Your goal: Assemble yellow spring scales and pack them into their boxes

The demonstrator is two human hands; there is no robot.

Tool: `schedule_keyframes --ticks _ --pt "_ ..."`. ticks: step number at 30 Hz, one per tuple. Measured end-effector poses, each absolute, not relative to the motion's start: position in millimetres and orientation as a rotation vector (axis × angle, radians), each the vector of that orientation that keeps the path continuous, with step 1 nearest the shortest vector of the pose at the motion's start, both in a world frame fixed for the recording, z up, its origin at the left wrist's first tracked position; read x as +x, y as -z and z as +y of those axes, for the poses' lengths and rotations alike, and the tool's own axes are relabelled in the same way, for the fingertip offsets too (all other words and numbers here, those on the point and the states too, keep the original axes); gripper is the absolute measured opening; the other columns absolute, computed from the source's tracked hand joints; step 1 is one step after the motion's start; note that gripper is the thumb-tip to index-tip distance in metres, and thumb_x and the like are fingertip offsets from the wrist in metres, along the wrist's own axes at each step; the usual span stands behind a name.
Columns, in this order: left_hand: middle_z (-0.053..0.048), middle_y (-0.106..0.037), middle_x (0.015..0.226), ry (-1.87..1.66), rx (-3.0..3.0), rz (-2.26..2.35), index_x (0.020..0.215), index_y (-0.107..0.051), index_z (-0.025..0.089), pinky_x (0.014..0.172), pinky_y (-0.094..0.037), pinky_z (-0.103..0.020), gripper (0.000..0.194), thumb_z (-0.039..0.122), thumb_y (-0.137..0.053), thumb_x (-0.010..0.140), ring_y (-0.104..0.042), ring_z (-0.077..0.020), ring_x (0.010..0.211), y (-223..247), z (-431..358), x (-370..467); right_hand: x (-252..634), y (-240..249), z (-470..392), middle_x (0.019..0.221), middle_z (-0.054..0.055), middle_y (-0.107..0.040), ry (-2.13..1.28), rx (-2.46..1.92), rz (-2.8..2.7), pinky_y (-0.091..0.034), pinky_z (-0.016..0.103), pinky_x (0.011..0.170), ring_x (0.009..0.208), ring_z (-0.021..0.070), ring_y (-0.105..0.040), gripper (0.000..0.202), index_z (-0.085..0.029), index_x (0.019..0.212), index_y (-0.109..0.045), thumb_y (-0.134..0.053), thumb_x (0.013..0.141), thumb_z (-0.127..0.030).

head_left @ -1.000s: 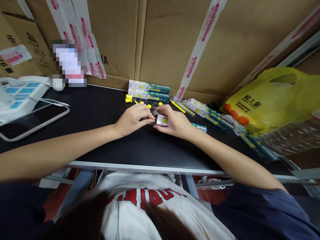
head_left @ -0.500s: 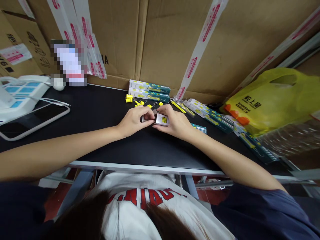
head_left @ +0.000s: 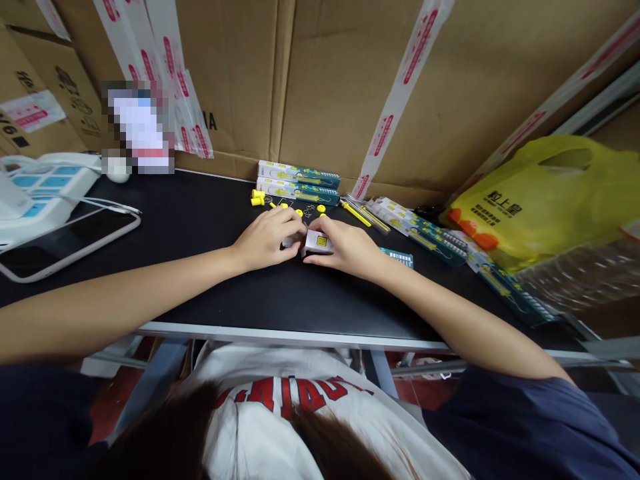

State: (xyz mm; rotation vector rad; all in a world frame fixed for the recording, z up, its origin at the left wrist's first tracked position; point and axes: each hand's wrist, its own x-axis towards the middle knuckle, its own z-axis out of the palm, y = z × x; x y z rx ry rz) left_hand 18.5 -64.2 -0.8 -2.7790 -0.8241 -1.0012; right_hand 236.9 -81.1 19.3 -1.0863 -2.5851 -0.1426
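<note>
Shifted slightly left, the white box end (head_left: 317,243) is pinched by the right hand (head_left: 350,247); the left hand (head_left: 267,239) curls beside it, its grip unclear.

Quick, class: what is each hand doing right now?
Left hand: fingers curled beside the box end; whether they grip anything cannot be told.
Right hand: closed on a white cardboard box with a yellow square mark.

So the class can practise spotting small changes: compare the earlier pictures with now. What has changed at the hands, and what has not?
The white box end has shifted slightly left; the right hand still holds it. The left hand's thumb has drawn back slightly left; whether it let anything go is unclear. The yellow parts and yellow bag stayed put.
</note>
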Motion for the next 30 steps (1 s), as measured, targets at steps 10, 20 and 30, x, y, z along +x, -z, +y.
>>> schedule_keyframes --ticks 10,20,30 --pt "-0.012 -0.053 0.136 0.811 -2.897 -1.142 0.133 -0.044 0.017 0.105 -0.037 -0.044 0.062 0.04 -0.061 0.078 -0.047 -0.0285 0.126 3 -65 18 246 -13 -66 0.107 0.01 -0.065 0.191 -1.151 -2.655 -0.044 0.032 0.074 0.098 0.026 -0.061 0.04 -0.019 0.113 -0.056 -0.064 0.083 -0.045" --pt "-0.004 -0.067 0.103 1.154 -2.921 -1.213 0.103 -0.056 0.018 0.084 -0.047 -0.033 0.028 0.028 -0.059 0.077 -0.063 -0.0208 0.094 1 -60 18 241 -16 -72 0.099 0.009 -0.066 0.211 -1.044 -2.596 -0.04 0.029 0.07 0.088 0.0222 -0.06 0.033 -0.018 0.104 -0.059 -0.058 0.088 -0.047" --pt "-0.002 -0.064 0.094 1.399 -2.977 -1.089 0.091 -0.05 0.019 0.078 -0.046 -0.027 0.015 0.027 -0.056 0.08 -0.062 -0.0156 0.086 2 -64 18 238 -13 -80 0.094 0.008 -0.068 0.511 -0.925 -2.503 -0.039 0.029 0.068 0.084 0.0211 -0.061 0.044 -0.017 0.11 -0.058 -0.045 0.093 -0.055"
